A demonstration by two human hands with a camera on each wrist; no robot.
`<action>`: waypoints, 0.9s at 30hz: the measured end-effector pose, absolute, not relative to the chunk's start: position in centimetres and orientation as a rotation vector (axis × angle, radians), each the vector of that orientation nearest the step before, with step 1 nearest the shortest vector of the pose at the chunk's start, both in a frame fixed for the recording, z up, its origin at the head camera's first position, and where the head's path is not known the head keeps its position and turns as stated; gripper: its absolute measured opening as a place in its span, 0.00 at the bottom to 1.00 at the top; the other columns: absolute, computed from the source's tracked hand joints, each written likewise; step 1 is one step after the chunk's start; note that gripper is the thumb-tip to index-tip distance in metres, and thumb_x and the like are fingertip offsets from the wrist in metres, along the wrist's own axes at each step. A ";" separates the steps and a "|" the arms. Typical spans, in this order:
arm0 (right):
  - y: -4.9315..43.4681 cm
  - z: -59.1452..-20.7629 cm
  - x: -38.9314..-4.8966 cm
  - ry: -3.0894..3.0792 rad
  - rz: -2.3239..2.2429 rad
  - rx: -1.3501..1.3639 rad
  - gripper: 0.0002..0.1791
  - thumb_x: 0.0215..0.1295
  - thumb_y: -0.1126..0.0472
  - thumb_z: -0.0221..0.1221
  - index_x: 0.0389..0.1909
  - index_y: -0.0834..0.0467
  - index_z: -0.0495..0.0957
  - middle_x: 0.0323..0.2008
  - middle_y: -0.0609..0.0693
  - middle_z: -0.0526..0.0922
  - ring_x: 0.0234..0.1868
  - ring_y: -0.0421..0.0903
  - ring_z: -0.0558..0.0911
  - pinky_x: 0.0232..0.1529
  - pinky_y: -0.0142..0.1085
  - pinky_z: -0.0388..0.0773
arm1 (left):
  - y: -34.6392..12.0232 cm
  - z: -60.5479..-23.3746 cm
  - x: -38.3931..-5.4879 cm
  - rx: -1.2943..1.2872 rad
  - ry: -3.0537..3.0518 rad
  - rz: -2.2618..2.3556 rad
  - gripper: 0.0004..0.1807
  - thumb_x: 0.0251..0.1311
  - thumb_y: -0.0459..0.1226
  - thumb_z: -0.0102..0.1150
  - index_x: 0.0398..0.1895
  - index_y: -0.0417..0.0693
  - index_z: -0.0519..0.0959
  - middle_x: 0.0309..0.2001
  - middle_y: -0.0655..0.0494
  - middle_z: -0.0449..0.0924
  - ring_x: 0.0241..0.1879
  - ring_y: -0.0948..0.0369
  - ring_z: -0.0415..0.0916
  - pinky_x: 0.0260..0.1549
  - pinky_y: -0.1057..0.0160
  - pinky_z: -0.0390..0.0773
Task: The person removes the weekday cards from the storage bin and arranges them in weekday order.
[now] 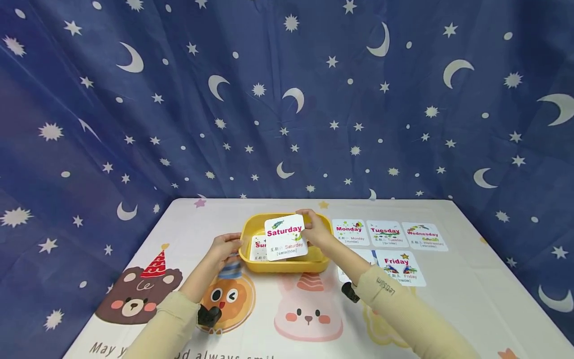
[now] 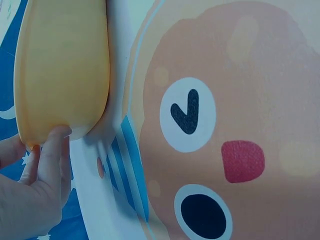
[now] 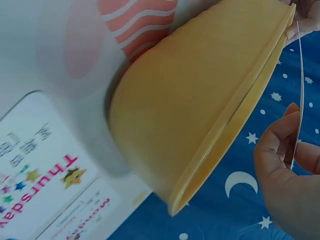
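Note:
My right hand (image 1: 316, 231) pinches the Saturday card (image 1: 285, 238) by its right edge and holds it tilted above the yellow basin (image 1: 287, 267). Seen edge-on in the right wrist view, the card (image 3: 300, 90) sits between thumb and fingers. Inside the basin lies a second card (image 1: 258, 249), whose visible letters read "Su"; the Saturday card covers the rest. At the basin's left end my left hand (image 1: 225, 248) grips the rim. The left wrist view shows that hand (image 2: 42, 185) with fingers against the basin's outer wall (image 2: 65, 70) and thumb by the rim.
Right of the basin, Monday (image 1: 351, 233), Tuesday (image 1: 387, 234) and Wednesday (image 1: 425, 236) cards form a row. Below them lie the Friday card (image 1: 400, 268) and the Thursday card (image 3: 47, 165), partly behind my right arm. A cartoon-printed cloth (image 1: 309, 319) covers the table; a starry blue curtain (image 1: 269, 99) hangs behind.

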State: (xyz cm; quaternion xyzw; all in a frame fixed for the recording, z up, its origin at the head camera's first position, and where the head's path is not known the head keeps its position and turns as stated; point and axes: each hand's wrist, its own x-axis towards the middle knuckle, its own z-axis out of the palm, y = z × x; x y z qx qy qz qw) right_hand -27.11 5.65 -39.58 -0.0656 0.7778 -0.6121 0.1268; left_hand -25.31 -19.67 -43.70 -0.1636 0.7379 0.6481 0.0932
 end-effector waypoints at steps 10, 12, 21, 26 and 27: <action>10.3 -38.9 -25.7 2.309 -1.726 -0.190 0.29 0.64 0.76 0.44 0.66 0.59 0.57 0.50 0.69 0.78 0.37 0.47 0.82 0.31 0.32 0.78 | -19.3 -43.4 -25.4 -0.455 2.183 1.915 0.22 0.66 0.29 0.47 0.63 0.32 0.65 0.54 0.37 0.72 0.35 0.60 0.78 0.29 0.67 0.84; 11.3 -38.8 -25.3 2.320 -1.716 -0.181 0.30 0.63 0.76 0.45 0.66 0.59 0.57 0.50 0.68 0.78 0.37 0.46 0.82 0.31 0.31 0.77 | -19.4 -43.4 -25.4 -0.444 2.182 1.915 0.22 0.67 0.29 0.47 0.63 0.31 0.64 0.52 0.37 0.72 0.36 0.60 0.78 0.29 0.67 0.84; 16.5 -38.1 -23.5 2.391 -1.662 -0.133 0.30 0.65 0.73 0.47 0.68 0.57 0.54 0.48 0.65 0.77 0.33 0.42 0.82 0.33 0.35 0.83 | -19.8 -43.1 -25.5 -0.428 2.212 1.896 0.23 0.67 0.30 0.47 0.64 0.32 0.63 0.56 0.37 0.70 0.37 0.60 0.79 0.32 0.67 0.84; 19.9 -38.5 -22.8 2.414 -1.635 -0.089 0.32 0.65 0.73 0.47 0.70 0.60 0.51 0.46 0.65 0.77 0.32 0.42 0.82 0.32 0.36 0.83 | -19.6 -43.2 -25.6 -0.448 2.188 1.899 0.23 0.67 0.29 0.47 0.64 0.32 0.63 0.56 0.36 0.71 0.39 0.59 0.79 0.34 0.65 0.85; 20.7 -38.7 -22.8 2.418 -1.633 -0.088 0.33 0.65 0.73 0.47 0.70 0.61 0.50 0.46 0.66 0.77 0.32 0.42 0.82 0.32 0.36 0.84 | -19.5 -43.2 -25.7 -0.440 2.181 1.901 0.23 0.67 0.29 0.46 0.64 0.31 0.63 0.56 0.36 0.70 0.39 0.59 0.79 0.34 0.64 0.85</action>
